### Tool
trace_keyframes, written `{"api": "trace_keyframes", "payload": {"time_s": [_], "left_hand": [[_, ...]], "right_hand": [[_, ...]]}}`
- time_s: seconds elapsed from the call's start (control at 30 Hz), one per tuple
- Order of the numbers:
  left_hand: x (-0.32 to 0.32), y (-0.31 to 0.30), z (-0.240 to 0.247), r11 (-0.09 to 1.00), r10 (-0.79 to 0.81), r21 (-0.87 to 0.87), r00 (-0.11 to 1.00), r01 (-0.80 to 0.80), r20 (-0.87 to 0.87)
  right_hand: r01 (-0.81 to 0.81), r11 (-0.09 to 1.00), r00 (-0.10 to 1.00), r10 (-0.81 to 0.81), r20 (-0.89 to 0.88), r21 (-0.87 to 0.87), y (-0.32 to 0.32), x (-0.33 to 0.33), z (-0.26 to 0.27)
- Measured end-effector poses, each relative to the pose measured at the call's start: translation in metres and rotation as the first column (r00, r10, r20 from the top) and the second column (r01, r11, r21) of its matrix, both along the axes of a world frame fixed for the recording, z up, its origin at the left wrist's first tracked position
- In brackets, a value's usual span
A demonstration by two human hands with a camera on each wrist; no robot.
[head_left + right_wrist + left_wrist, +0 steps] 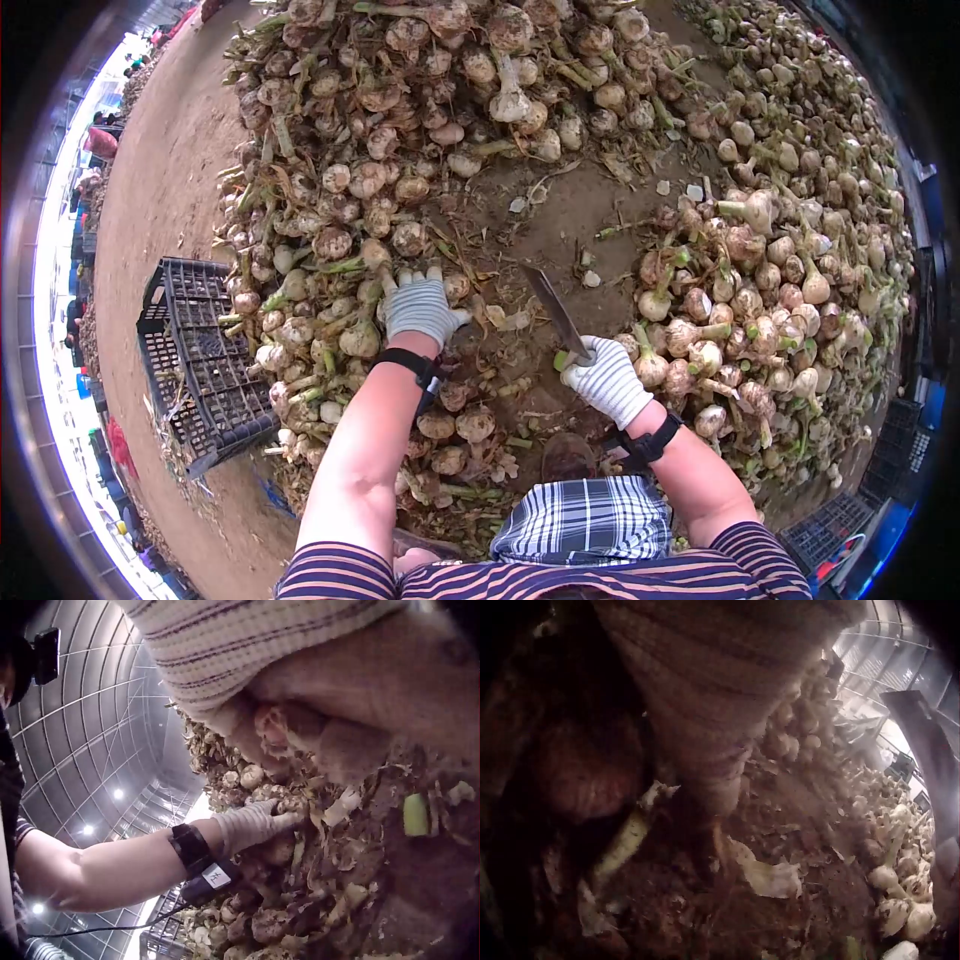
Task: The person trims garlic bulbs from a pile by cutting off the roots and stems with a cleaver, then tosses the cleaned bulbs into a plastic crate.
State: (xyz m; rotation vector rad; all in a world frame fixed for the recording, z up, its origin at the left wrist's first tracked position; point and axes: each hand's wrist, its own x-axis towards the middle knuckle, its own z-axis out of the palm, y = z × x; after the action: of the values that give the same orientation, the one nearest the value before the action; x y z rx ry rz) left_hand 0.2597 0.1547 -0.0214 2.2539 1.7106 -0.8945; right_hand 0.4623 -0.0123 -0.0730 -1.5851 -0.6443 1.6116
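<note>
My left hand, in a white striped glove, reaches onto the pile of garlic bulbs with its fingers extended forward. Its fingertips lie right at several bulbs, one of which has its stem beside the hand. In the right wrist view the left hand appears with fingers and thumb apart near the bulbs. My gloved right hand grips a knife, whose long blade points forward and left over the soil. A short green stem piece shows next to the right hand.
More trimmed-looking bulbs are heaped on the right. A black plastic crate stands tilted at the left, and another crate lies at the lower right. Dry skins and stem scraps litter the soil between the heaps.
</note>
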Motion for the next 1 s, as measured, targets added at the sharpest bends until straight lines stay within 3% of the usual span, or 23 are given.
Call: {"api": "trace_keyframes", "payload": {"time_s": [0.03,0.13,0.17,0.2,0.23,0.27,0.33,0.4,0.47,0.5,0.53,0.57,0.6,0.63,0.67,0.7,0.73,0.8,0.83,0.87,0.93,0.97,1.0], "left_hand": [[0.001,0.000,-0.006,0.998,0.069,-0.009,0.997,-0.069,0.035],[0.004,-0.004,-0.009,0.992,0.113,0.050,0.986,-0.120,0.119],[0.007,-0.007,0.010,0.962,0.273,-0.075,0.908,-0.263,0.319],[0.007,-0.010,0.020,0.903,0.430,-0.226,0.767,-0.366,0.477],[0.000,-0.020,0.008,0.885,0.458,-0.252,0.640,-0.391,0.617],[-0.006,-0.033,0.008,0.883,0.464,-0.261,0.641,-0.391,0.612],[-0.017,-0.055,0.011,0.979,0.142,-0.109,0.189,-0.174,0.972],[-0.025,-0.069,-0.003,0.964,0.237,-0.217,0.127,-0.151,0.963],[-0.029,-0.075,-0.001,0.939,0.332,-0.323,0.066,-0.119,0.941],[-0.028,-0.078,0.020,0.794,0.581,-0.602,-0.185,-0.087,0.793],[-0.025,-0.081,0.041,0.585,0.746,-0.811,-0.407,0.022,0.527],[-0.022,-0.086,0.060,0.743,0.643,-0.664,-0.185,-0.084,0.743],[-0.023,-0.088,0.051,0.741,0.645,-0.666,-0.186,-0.083,0.741],[-0.025,-0.090,0.035,0.478,0.777,-0.875,-0.506,0.083,0.376],[-0.023,-0.089,0.031,0.207,0.722,-0.918,-0.686,0.339,-0.090],[-0.021,-0.086,0.028,-0.078,0.694,-0.955,-0.672,0.287,-0.259],[-0.021,-0.089,0.029,-0.080,0.692,-0.954,-0.673,0.287,-0.261],[-0.021,-0.098,0.036,0.134,0.662,-0.893,-0.709,0.429,-0.241],[-0.016,-0.108,0.047,0.446,0.674,-0.879,-0.582,-0.169,0.454],[-0.020,-0.112,0.044,0.447,0.672,-0.878,-0.583,-0.171,0.456],[-0.027,-0.120,0.033,0.476,0.669,-0.879,-0.642,-0.017,0.375],[-0.025,-0.123,0.042,0.612,0.649,-0.790,-0.539,-0.049,0.537],[-0.029,-0.122,0.040,0.612,0.647,-0.789,-0.542,-0.050,0.536]], "right_hand": [[-0.003,1.000,1.000,0.003,0.002,0.008,-0.001,0.000,-0.003],[-0.303,0.952,0.864,0.255,0.433,0.044,0.007,-0.005,0.028],[-0.340,0.941,0.779,0.278,0.561,0.006,0.010,-0.004,0.049],[-0.334,0.942,0.781,0.276,0.561,0.001,0.014,-0.001,0.063],[-0.413,0.910,0.657,0.323,0.682,-0.033,0.017,0.001,0.074],[-0.489,0.868,0.510,0.361,0.781,-0.082,0.018,0.002,0.082],[-0.556,0.830,0.444,0.333,0.832,-0.035,0.021,0.002,0.089],[-0.665,0.747,0.353,0.297,0.887,0.015,0.024,-0.003,0.096],[-0.690,0.723,0.345,0.290,0.893,0.031,0.025,-0.008,0.103],[-0.708,0.705,0.333,0.292,0.896,0.034,0.025,-0.011,0.105],[-0.725,0.688,0.321,0.292,0.901,0.035,0.025,-0.013,0.106],[-0.736,0.676,0.321,0.290,0.902,0.044,0.025,-0.016,0.108],[-0.735,0.676,0.320,0.292,0.901,0.042,0.026,-0.020,0.110],[-0.766,0.640,0.331,0.306,0.893,0.064,0.027,-0.025,0.112],[-0.794,0.602,0.341,0.321,0.884,0.088,0.028,-0.028,0.114],[-0.799,0.591,0.354,0.316,0.880,0.109,0.029,-0.031,0.115],[-0.800,0.590,0.353,0.318,0.880,0.108,0.030,-0.033,0.117],[-0.812,0.566,0.358,0.292,0.887,0.142,0.033,-0.038,0.120],[-0.813,0.570,0.350,0.316,0.882,0.119,0.032,-0.040,0.118],[-0.814,0.568,0.351,0.315,0.882,0.121,0.031,-0.041,0.112],[-0.795,0.572,0.396,0.238,0.887,0.202,0.027,-0.039,0.100],[-0.798,0.575,0.383,0.252,0.889,0.181,0.025,-0.039,0.097],[-0.800,0.573,0.381,0.252,0.889,0.180,0.025,-0.037,0.091]]}}
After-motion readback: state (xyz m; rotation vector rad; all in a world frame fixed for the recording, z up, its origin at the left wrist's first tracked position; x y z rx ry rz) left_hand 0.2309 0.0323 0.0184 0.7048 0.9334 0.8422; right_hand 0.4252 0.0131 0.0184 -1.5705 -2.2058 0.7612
